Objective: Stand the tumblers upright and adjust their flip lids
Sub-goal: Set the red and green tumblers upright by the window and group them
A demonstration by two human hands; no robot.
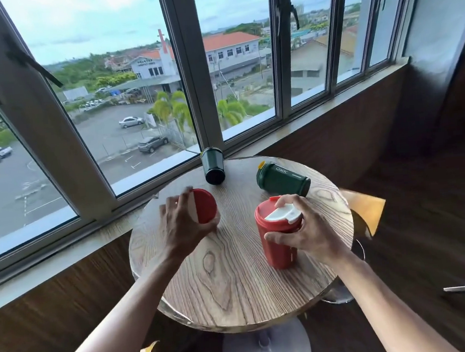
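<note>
Grips red plastic tumbler (205,206) in left hand (183,226) at centre left, clasps upright white-lidded red tumbler (279,245) in right hand (309,232) at centre right, below two toppled dark green tumblers (213,167) (283,180) on round wooden table (235,277).

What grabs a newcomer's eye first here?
The right hand grips the upright red tumbler at the front right of the round table, fingers on its white flip lid, while the left hand holds a second red tumbler at the left. Behind them the far green tumbler and the right green tumbler lie on their sides, below a wide window.
</note>
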